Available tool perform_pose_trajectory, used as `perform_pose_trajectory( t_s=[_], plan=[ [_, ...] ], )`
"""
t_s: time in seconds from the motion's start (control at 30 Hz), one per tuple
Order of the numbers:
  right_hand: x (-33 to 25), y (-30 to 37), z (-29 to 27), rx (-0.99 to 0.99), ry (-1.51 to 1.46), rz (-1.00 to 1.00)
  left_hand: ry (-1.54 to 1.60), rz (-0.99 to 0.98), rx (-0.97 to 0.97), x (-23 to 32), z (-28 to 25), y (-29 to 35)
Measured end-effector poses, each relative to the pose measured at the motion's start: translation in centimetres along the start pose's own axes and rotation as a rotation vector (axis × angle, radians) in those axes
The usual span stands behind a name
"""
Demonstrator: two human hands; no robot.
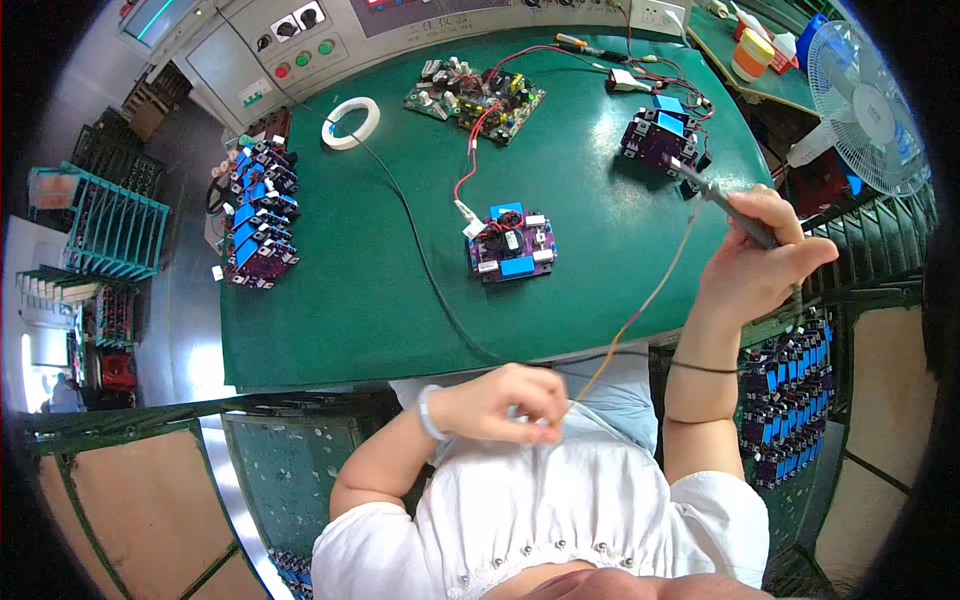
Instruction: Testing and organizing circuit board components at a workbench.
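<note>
My right hand grips a grey test probe, its tip at a purple circuit board with blue parts at the right of the green table. From the probe a thin yellow wire runs down to my left hand, which is curled in front of my chest. Its fingers look closed on the wire's end, though the exact grip is partly hidden. Another purple circuit board lies mid-table, its white connector joined to a red-and-white cable.
Several purple boards stand in a row at the table's left edge. A green board, a white ring-shaped roll and a black cable lie on the table. A fan stands at right; more boards sit below.
</note>
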State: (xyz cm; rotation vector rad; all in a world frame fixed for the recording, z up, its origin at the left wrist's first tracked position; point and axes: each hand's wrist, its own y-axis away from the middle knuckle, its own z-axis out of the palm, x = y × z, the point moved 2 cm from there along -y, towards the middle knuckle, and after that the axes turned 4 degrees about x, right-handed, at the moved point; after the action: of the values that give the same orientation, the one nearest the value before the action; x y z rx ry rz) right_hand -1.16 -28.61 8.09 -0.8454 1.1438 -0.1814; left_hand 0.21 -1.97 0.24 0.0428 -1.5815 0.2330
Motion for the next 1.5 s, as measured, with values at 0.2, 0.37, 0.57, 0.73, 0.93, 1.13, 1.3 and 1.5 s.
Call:
perform_pose_trajectory(
  t_s=[0.2,0.37,0.57,0.73,0.93,1.13,1.3,1.5],
  plan=[
    [2.8,1.9,1.6,-0.381,-0.564,0.408,-0.329,-0.003,0.301,1.3,-4.4,2.8],
    [4.8,5.5,5.1,-0.893,-0.527,0.81,-0.584,-0.06,0.794,0.7,-9.1,1.6],
    [8.3,6.5,7.8,-0.999,-0.565,1.09,-0.433,-0.153,0.558,-0.8,-12.2,1.5],
    [9.0,7.3,8.8,-1.083,-0.699,1.098,-0.066,-0.021,0.478,-1.1,-13.0,0.7],
    [11.2,7.1,7.8,-0.897,-0.635,1.051,-0.367,0.12,0.589,-2.2,-13.5,-0.1],
    [10.9,7.0,7.6,-0.854,-0.554,1.044,-0.415,0.079,0.652,-2.7,-13.9,-0.2],
    [11.1,7.0,7.4,-0.869,-0.556,1.061,-0.385,0.048,0.675,-2.9,-13.8,0.4],
    [11.6,6.7,7.0,-0.86,-0.539,1.097,-0.263,0.007,0.67,-2.9,-14.0,0.3]
  ],
)
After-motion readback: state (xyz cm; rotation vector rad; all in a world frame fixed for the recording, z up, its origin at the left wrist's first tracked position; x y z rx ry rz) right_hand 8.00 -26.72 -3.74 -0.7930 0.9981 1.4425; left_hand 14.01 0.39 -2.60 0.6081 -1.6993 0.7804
